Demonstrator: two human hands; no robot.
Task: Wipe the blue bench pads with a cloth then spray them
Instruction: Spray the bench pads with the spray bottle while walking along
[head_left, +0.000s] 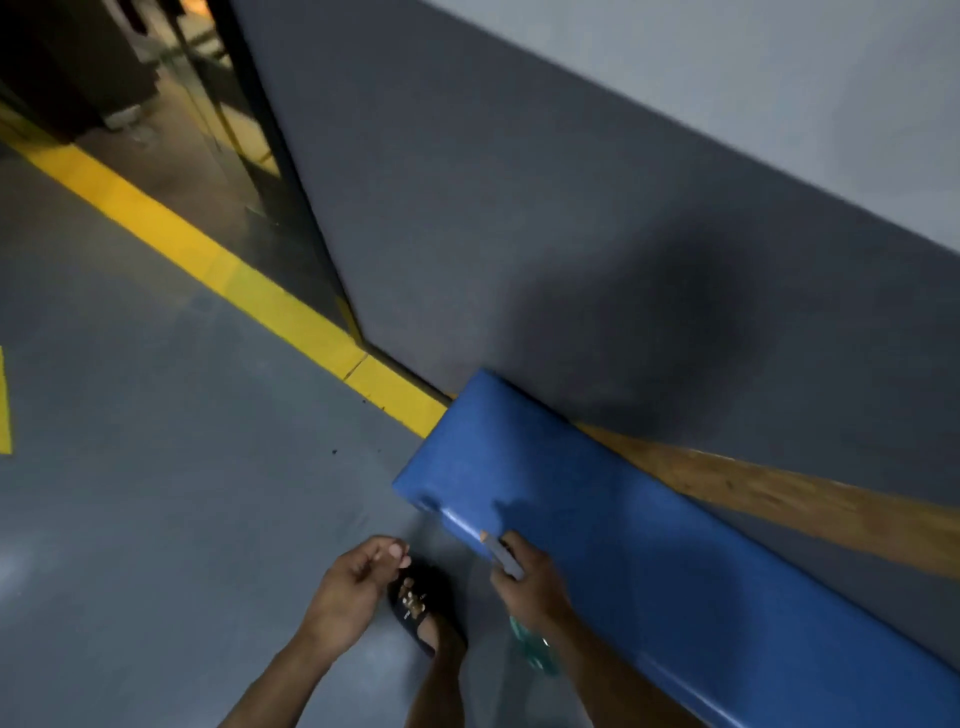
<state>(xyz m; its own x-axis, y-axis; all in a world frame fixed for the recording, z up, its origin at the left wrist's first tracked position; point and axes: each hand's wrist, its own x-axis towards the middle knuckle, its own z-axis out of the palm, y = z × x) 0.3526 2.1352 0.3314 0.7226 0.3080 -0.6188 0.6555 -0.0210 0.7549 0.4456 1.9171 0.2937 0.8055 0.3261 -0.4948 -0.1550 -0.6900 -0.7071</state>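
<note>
A long blue bench pad runs from the centre to the lower right, along a wooden strip at the wall. My right hand grips a spray bottle; its grey nozzle points at the pad's front edge near the left end, and the clear greenish bottle body shows below my wrist. My left hand hangs over the floor left of the pad, fingers loosely curled with fingertips together, holding nothing that I can see. No cloth is in view.
My foot in a dark sandal stands on the grey floor between my hands. A yellow floor line runs along the grey wall to a glass door at the upper left.
</note>
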